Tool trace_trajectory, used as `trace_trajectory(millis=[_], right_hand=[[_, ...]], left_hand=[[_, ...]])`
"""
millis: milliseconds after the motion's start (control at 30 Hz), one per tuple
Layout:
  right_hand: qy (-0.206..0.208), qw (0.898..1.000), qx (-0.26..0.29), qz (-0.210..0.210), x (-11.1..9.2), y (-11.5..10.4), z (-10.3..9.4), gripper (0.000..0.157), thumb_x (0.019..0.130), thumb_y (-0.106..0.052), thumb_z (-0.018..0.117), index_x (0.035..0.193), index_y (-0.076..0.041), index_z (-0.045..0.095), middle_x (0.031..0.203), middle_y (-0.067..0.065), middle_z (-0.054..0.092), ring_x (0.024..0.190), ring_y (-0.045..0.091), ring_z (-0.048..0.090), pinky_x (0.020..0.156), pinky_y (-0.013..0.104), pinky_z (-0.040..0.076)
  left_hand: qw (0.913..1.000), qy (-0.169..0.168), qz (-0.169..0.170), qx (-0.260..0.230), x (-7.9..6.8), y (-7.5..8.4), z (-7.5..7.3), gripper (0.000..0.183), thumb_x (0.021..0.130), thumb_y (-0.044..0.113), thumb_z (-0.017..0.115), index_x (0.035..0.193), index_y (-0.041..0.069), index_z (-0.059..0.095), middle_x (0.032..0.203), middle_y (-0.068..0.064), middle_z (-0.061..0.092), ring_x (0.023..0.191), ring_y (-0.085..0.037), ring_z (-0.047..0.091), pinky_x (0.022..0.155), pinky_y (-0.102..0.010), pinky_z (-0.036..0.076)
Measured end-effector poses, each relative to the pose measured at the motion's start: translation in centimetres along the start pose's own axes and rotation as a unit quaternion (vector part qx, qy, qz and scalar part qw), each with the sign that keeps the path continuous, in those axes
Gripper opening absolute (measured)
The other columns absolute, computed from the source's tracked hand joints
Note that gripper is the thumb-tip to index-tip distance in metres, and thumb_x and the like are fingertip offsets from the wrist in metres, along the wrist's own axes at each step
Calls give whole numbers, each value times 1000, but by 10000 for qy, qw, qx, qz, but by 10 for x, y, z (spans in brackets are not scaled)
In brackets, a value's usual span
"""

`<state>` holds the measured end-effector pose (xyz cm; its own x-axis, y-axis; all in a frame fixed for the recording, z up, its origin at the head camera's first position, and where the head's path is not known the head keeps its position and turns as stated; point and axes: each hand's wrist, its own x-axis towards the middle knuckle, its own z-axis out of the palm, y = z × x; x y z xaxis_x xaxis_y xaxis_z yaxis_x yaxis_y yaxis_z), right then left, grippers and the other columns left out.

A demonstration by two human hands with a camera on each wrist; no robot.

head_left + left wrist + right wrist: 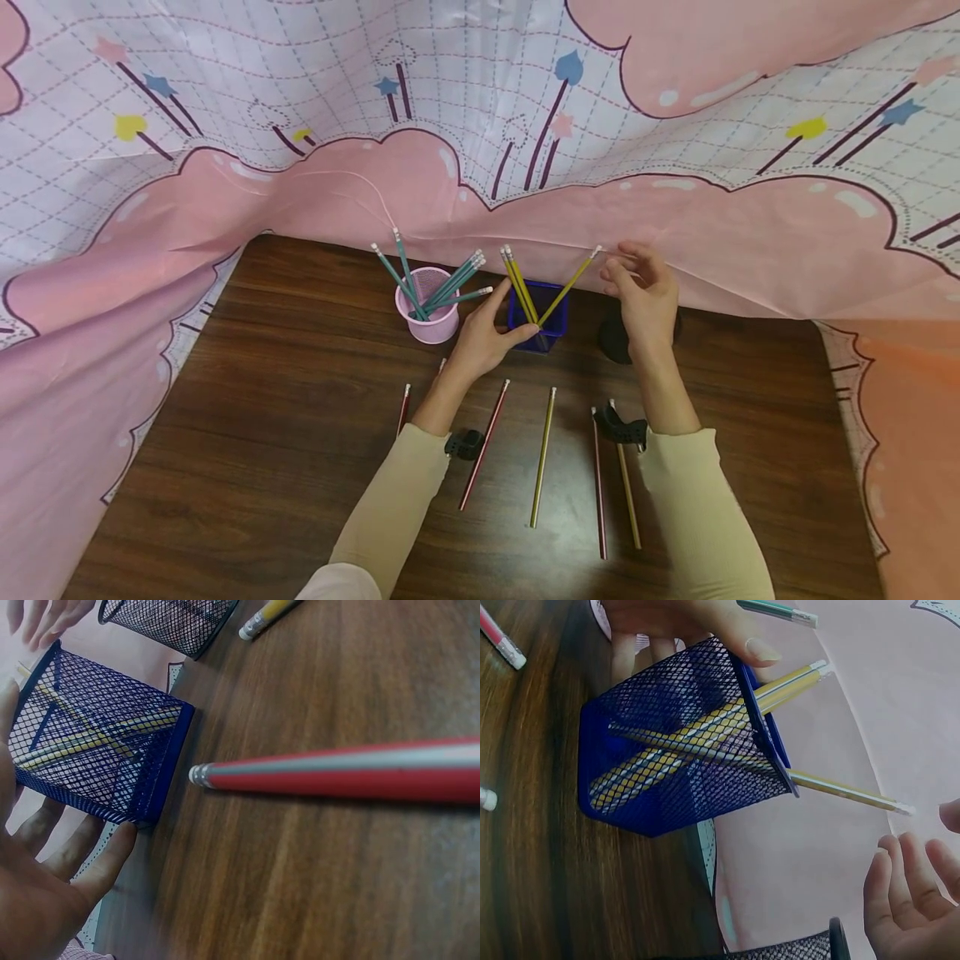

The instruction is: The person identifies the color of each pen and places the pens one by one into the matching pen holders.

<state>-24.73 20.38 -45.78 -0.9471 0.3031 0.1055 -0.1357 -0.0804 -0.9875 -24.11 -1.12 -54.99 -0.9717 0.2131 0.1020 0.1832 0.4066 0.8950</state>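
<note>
My left hand (480, 337) holds a blue mesh pencil cup (553, 340) by its left side, thumb at the rim and fingers along the wall. Inside it, two yellow pencils (519, 279) lean left, while a third yellow pencil (573, 282) slants right with its eraser end above the rim. Just right of that eraser is my right hand (648, 296), fingers loosely bent, a small gap from the pencil in the right wrist view. Nothing shows in its grasp.
A pink mesh cup (435, 332) with several teal pencils (457, 279) stands left. The black mesh cup (615, 340) is partly hidden beneath my right hand. Red pencils (486, 442) and yellow pencils (543, 458) lie on the wooden table (262, 433). Pink patterned cloth (712, 258) hangs behind.
</note>
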Motion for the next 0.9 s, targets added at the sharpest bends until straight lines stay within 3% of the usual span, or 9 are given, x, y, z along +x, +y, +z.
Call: trace_trajectory(millis=[133, 267, 500, 633, 900], right_hand=[[25, 10000, 57, 35, -3, -2, -3, 38, 79, -13, 71, 111, 2, 59, 93, 13, 62, 78, 29, 63, 64, 28, 53], [43, 10000, 17, 57, -8, -7, -7, 38, 79, -11, 70, 110, 7, 57, 89, 13, 62, 74, 29, 63, 62, 27, 53], [33, 9999, -108, 46, -26, -16, -19, 30, 81, -6, 67, 106, 7, 58, 85, 19, 63, 68, 25, 63, 59, 26, 52], [-48, 10000, -85, -4, -31, -11, -26, 28, 81, -6, 67, 105, 5, 60, 87, 23, 62, 68, 27, 63, 60, 28, 52], [-97, 9999, -52, -4, -35, 3, -38, 32, 80, -9, 69, 107, 7, 58, 86, 19, 63, 69, 28, 62, 61, 27, 52]], left_hand=[[10000, -4, 18, -77, 0, -1, -1, 84, 72, 54, 67, 141, 40, 22, 134, -3, 46, 107, -14, 54, 74, -21, 50], [9999, -35, -52, -79, 0, -1, -1, 83, 72, 55, 66, 141, 43, 20, 138, -1, 41, 98, -14, 59, 74, -22, 50], [9999, -111, -48, -57, 2, 0, 0, 84, 72, 57, 64, 141, 43, 18, 137, -1, 42, 105, -14, 56, 76, -22, 50], [9999, -114, -65, 11, 1, 1, -1, 83, 73, 58, 63, 140, 47, 16, 142, 0, 36, 94, -15, 61, 75, -25, 50], [9998, -133, -89, -122, 0, 0, 1, 82, 73, 58, 62, 139, 50, 14, 141, 2, 36, 93, -15, 62, 74, -26, 51]])
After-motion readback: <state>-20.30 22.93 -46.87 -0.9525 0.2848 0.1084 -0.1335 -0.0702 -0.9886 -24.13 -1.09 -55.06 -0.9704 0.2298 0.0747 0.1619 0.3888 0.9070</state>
